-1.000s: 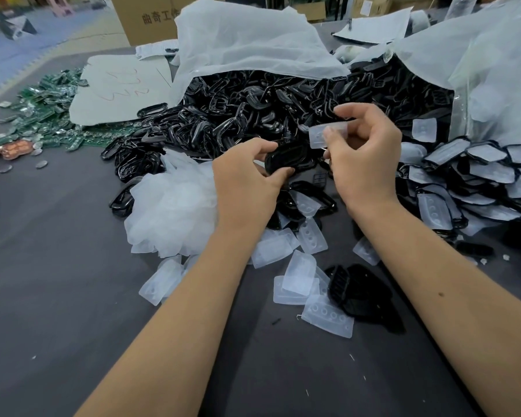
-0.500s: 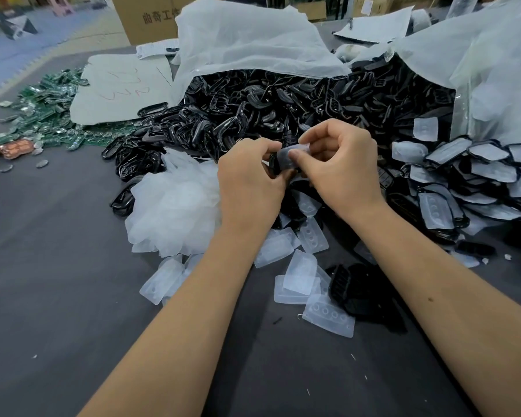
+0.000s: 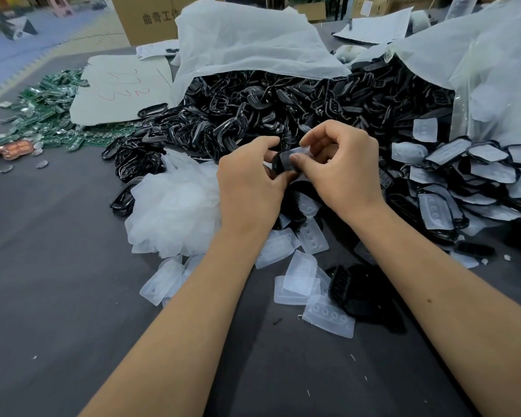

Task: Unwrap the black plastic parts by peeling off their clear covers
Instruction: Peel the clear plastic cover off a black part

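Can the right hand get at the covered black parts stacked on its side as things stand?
Probably not yet: the right hand pinches a clear cover. Otherwise the covered parts lie open beside it.

The desk (image 3: 57, 266) has a dark grey, matte surface. A blue mat floor (image 3: 27, 52) lies beyond its far left edge, next to a tan strip (image 3: 97, 31). A brown cardboard box (image 3: 151, 22) with printed characters stands at the far edge. More boxes (image 3: 382, 4) stand further back. Lighting is even and diffuse.
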